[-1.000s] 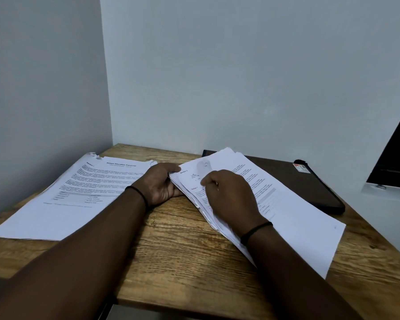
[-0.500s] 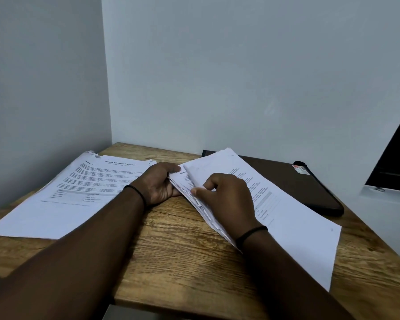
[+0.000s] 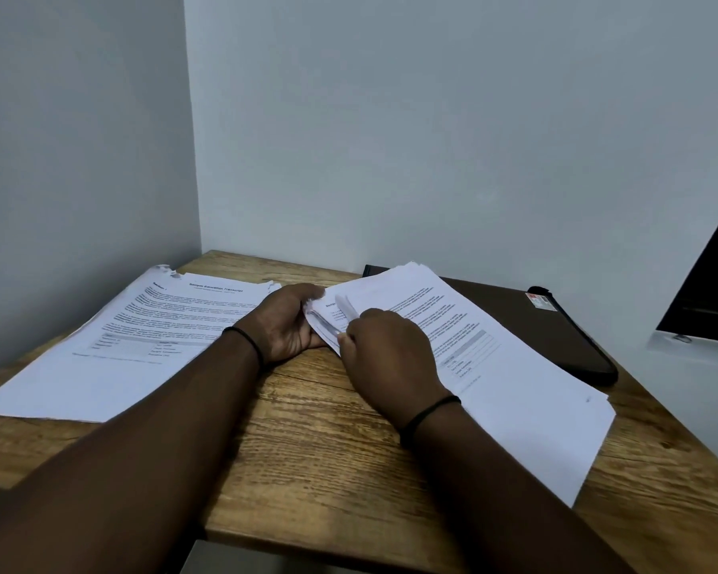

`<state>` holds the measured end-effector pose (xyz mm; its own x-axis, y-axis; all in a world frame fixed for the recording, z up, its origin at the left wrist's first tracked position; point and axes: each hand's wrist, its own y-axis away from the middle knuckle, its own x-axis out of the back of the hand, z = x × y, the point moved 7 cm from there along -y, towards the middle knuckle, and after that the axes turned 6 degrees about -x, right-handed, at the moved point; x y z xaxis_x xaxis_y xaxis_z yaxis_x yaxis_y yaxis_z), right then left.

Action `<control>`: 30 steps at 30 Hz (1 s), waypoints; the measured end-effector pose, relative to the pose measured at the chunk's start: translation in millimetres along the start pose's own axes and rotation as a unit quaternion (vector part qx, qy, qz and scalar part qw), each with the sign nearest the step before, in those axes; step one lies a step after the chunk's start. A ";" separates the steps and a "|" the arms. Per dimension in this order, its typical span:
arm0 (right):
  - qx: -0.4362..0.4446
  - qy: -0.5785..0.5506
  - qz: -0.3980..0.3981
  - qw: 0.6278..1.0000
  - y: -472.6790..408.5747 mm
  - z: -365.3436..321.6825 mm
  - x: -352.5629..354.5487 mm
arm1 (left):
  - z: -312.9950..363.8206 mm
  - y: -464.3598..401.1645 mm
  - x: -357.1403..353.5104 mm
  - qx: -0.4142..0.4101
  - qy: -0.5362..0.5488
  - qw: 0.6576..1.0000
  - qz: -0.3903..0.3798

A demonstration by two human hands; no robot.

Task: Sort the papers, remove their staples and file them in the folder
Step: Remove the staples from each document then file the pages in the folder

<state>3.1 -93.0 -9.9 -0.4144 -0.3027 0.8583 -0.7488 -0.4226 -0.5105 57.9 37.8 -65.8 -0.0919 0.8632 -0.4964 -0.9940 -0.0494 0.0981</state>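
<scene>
On the wooden table (image 3: 340,441), which stands in a corner between two plain pale walls, the work takes place. Its top has a clear brown grain, and its near edge shows at the bottom of the view.

Near the middle of the table lies a thick stack of printed papers (image 3: 506,379), turned at a slant, with its far corner over the dark brown folder (image 3: 556,325). The folder lies flat behind and to the right of this stack, close to the back wall, with a small red and white label on its far right corner.

The left hand (image 3: 285,325) curls its fingers round the near-left corner of the stack and holds it. The right hand (image 3: 390,358) lies on the same corner; its fingers are bent and seem to pinch some lifted sheets there, but the sheets are blurred and the exact grip I cannot tell. Each wrist wears a thin black band.

To the left of the stack, well apart from it, a second pile of papers (image 3: 113,354) lies flat, and its top page has a printed title and a small table.

At the right edge of the view, beyond the table, a dark panel stands over a pale ledge.
</scene>
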 end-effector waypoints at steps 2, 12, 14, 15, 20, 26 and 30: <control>-0.004 0.014 0.011 1.000 -0.2 1.8 2.3 | -0.2 -0.2 -0.9 0.005 0.010 1.000 -0.010; -0.176 -0.259 0.090 0.946 5.1 44.0 15.1 | 1.6 0.3 0.4 -0.009 -0.039 0.999 0.000; -0.144 -0.232 0.122 0.954 5.3 42.5 20.0 | 1.4 0.4 0.2 -0.007 -0.037 0.999 0.007; -0.133 -0.211 0.131 0.960 4.7 41.5 21.7 | 1.3 0.0 1.1 -0.006 -0.038 0.999 0.011; -0.084 -0.131 0.007 0.988 2.9 26.5 5.6 | 0.4 -0.3 0.7 0.002 -0.028 1.000 0.005; -0.020 -0.015 0.000 1.000 2.1 6.7 3.8 | 0.5 1.7 -1.6 -0.007 -0.025 1.000 -0.016; -0.061 -0.047 0.032 0.996 2.6 16.0 6.3 | 0.9 1.4 -1.5 -0.008 -0.004 1.000 -0.019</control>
<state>6.9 -109.7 -6.6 -0.4162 -0.4072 0.8130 -0.7829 -0.2942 -0.5481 56.7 36.9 -64.1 -0.0528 0.8687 -0.4925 -0.9976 -0.0235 0.0655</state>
